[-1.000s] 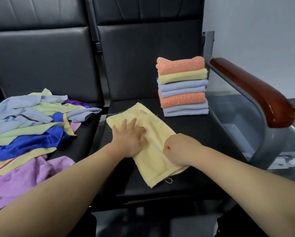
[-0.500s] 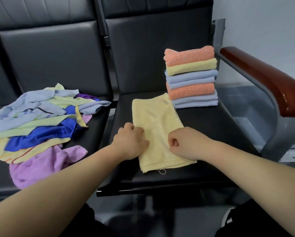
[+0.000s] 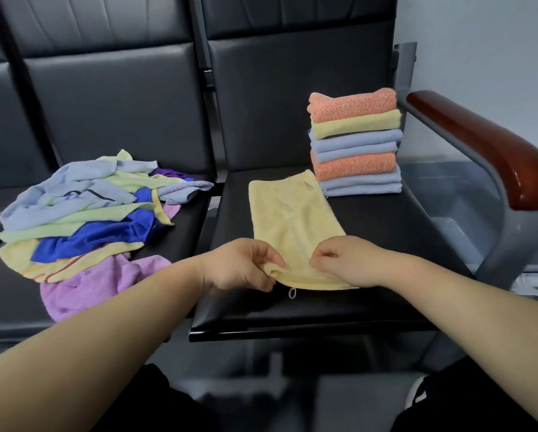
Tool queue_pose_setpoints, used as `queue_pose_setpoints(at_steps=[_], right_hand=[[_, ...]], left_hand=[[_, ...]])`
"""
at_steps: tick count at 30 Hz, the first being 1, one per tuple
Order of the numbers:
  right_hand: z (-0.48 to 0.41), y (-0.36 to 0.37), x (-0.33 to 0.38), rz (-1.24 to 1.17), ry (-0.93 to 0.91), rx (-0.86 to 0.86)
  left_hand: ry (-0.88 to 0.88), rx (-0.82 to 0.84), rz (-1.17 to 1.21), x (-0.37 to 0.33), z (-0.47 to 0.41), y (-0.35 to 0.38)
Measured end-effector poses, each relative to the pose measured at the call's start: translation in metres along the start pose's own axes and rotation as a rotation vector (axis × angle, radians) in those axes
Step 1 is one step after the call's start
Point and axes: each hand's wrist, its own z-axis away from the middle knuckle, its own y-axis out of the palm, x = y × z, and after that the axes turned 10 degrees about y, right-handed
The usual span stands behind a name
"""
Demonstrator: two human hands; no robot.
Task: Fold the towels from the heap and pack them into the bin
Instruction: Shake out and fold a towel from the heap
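The only thing like a label is a small pale tag (image 3: pixel 306 184) sewn near the far corner of the yellow towel (image 3: pixel 292 219), too small to read from here, and a little loop (image 3: pixel 292 293) hanging off its near edge. That towel lies flat and lengthwise on the right-hand black seat (image 3: pixel 386 238), folded into a long strip, its far end close to the stack of folded towels (image 3: pixel 355 141). Both hands are at its near end. The left hand (image 3: pixel 242 266) has its fingers curled in, pinching the near left corner between thumb and fingertips, and that corner is puckered up off the seat. The right hand (image 3: pixel 351 260) has its fingers curled down onto the near right part of the same edge, with thumb and forefinger nipping the cloth. The rest of the towel runs away from the fingers toward the seat back. The stack sits at the back right of the seat, just beside the brown armrest (image 3: pixel 485 151): orange on top, then yellow, two blue, orange, and two more blue. Past the armrest, lower down, stands a greyish see-through bin (image 3: pixel 454 194); what it holds I cannot make out. On the left seat (image 3: pixel 21 294) the heap (image 3: pixel 86 213) lies loose, with blue, pale green, yellow, deep blue and lilac cloths tangled together.
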Motion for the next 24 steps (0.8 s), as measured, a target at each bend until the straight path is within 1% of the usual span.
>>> queue_pose_setpoints(at_steps=[2, 6, 9, 11, 12, 14, 15, 16, 17, 19, 20, 22, 24], right_hand=[[0.002, 0.001, 0.001, 0.03, -0.002, 0.021], [0.005, 0.005, 0.005, 0.071, 0.004, 0.01], [0.004, 0.008, 0.002, 0.113, 0.019, -0.091], [0.002, 0.004, 0.002, 0.11, 0.037, -0.171], [0.0, 0.0, 0.002, 0.08, 0.042, -0.199], [-0.005, -0.012, 0.002, -0.058, 0.059, -0.216], [-0.007, -0.018, 0.002, -0.149, 0.073, -0.197], [-0.007, -0.024, 0.003, -0.258, 0.095, -0.144], [-0.007, -0.029, 0.003, -0.373, 0.13, -0.061], [-0.009, -0.035, 0.001, -0.571, 0.209, 0.113], [-0.01, -0.038, -0.001, -0.644, 0.241, 0.172], [-0.015, -0.041, -0.001, -0.753, 0.269, 0.215], [-0.02, -0.043, 0.002, -0.824, 0.287, 0.177]], left_hand=[[0.04, -0.139, -0.096, -0.001, -0.004, 0.002], [0.07, -0.304, -0.198, -0.005, -0.01, 0.0], [0.108, -0.392, -0.411, -0.007, -0.011, -0.009], [0.115, -0.424, -0.435, -0.011, -0.009, -0.015], [0.118, -0.429, -0.396, -0.013, -0.008, -0.02], [0.087, -0.413, -0.161, -0.019, -0.003, -0.03], [0.046, -0.382, -0.011, -0.021, 0.0, -0.034], [-0.008, -0.335, 0.11, -0.024, 0.003, -0.039], [-0.07, -0.285, 0.175, -0.027, 0.008, -0.044], [-0.173, -0.192, 0.211, -0.032, 0.014, -0.052], [-0.206, -0.169, 0.219, -0.033, 0.015, -0.055], [-0.228, -0.196, 0.23, -0.034, 0.012, -0.059], [-0.199, -0.29, 0.245, -0.033, 0.004, -0.06]])
